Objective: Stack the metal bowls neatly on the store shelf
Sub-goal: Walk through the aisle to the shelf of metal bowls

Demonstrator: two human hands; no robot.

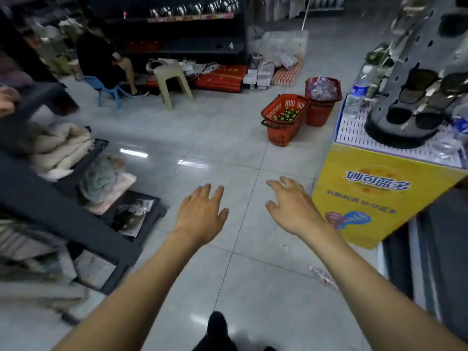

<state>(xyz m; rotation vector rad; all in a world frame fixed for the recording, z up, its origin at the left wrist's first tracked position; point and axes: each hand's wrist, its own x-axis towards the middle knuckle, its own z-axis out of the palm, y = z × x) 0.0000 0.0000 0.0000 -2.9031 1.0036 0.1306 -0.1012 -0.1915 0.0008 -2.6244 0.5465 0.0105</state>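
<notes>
A shop: goods shelves [63, 211], red shopping baskets [283, 117].

Dark store shelf [63, 214], at left (blurred)

Both arms stretched fwd, bare to the elbow, palms down. Left hand [201, 214] flat w/ fingers straight and a bit spread, thumb out to the inner side, holding nothing. Right hand [291, 207] reaches slightly further fwd, fingers loosely splayed, tips bent a little, also holding nothing. Hands near each other, not touching. One dark-shod foot [217, 323] shows below, between the forearms.
</notes>
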